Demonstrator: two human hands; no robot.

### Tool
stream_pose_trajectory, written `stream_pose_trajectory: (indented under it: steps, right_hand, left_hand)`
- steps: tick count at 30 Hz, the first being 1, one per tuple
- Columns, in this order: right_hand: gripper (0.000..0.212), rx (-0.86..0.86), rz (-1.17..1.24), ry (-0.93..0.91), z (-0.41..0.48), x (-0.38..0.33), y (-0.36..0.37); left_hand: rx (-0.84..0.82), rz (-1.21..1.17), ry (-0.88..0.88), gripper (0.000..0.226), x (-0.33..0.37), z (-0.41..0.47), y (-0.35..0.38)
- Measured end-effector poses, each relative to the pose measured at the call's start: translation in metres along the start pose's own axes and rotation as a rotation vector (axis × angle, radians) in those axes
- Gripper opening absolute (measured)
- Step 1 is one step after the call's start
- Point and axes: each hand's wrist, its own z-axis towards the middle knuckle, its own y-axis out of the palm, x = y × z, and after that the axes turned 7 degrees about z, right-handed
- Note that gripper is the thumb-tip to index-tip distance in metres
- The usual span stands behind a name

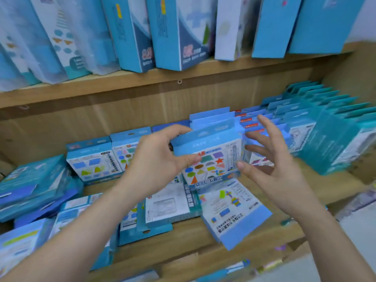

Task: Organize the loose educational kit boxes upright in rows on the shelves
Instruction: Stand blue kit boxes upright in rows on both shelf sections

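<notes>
Head view. Box (209,157) held upright over middle shelf (183,235), just in front of upright row (254,123). Pinched at top-left edge by left hand (158,159), thumb on front. Right hand (270,165) spread beside right edge; contact: cannot tell. Probably light, thin card, glossy front: crushable, slick. Best taken by side edges, not top. Below: loose flat boxes (234,212) on shelf front. Right: leaning row (329,139) crowding slot. Left: flat stack (34,186).
</notes>
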Motion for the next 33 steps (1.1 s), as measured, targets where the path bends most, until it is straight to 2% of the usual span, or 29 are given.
stream_pose_trajectory:
  steps: [4,8,9,11,13,14,15,17,23,25,28,30,33]
  right_hand:
    - [0.088,-0.080,-0.182,-0.068,0.010,0.002,-0.036]
    - [0.061,-0.127,-0.364,-0.068,0.026,0.010,-0.064]
    - [0.055,-0.122,-0.353,-0.069,0.030,0.013,-0.067]
    - [0.051,-0.114,-0.302,-0.064,0.038,0.019,-0.070]
    - [0.046,-0.115,-0.225,-0.033,0.047,0.024,-0.070]
    - [0.045,-0.120,-0.190,-0.024,0.051,0.026,-0.070]
    - [0.043,-0.127,-0.164,-0.019,0.055,0.027,-0.068]
    - [0.044,-0.151,-0.126,-0.022,0.063,0.028,-0.060]
    - [0.048,-0.257,-0.051,-0.102,0.092,0.015,-0.001]
    - [0.046,-0.293,-0.042,-0.114,0.101,0.010,0.026]
    - [0.046,-0.333,-0.057,-0.112,0.112,0.005,0.069]
    - [0.044,-0.360,-0.084,-0.095,0.118,0.006,0.095]
    - [0.039,-0.385,-0.168,-0.103,0.122,0.014,0.128]
  left_hand:
    - [0.023,0.064,-0.006,0.049,0.027,-0.002,0.044]
    - [-0.015,-0.029,-0.057,0.057,0.033,-0.007,0.072]
    - [-0.034,0.023,-0.089,0.062,0.027,-0.009,0.072]
    - [-0.082,0.323,-0.191,0.073,0.003,-0.014,0.070]
    - [-0.254,0.652,-0.334,0.079,-0.021,-0.026,0.070]
    - [-0.360,0.725,-0.395,0.081,-0.030,-0.033,0.072]
    - [-0.445,0.733,-0.441,0.082,-0.036,-0.039,0.076]
    - [-0.512,0.687,-0.465,0.080,-0.044,-0.050,0.084]
    - [-0.508,0.676,-0.369,0.069,-0.049,-0.061,0.077]
    - [-0.427,0.665,-0.332,0.063,-0.046,-0.063,0.065]
    - [-0.098,0.617,-0.297,0.049,-0.051,-0.062,0.028]
    - [0.078,0.559,-0.341,0.045,-0.060,-0.056,-0.005]
    - [0.182,0.435,-0.462,0.043,-0.082,-0.037,-0.049]
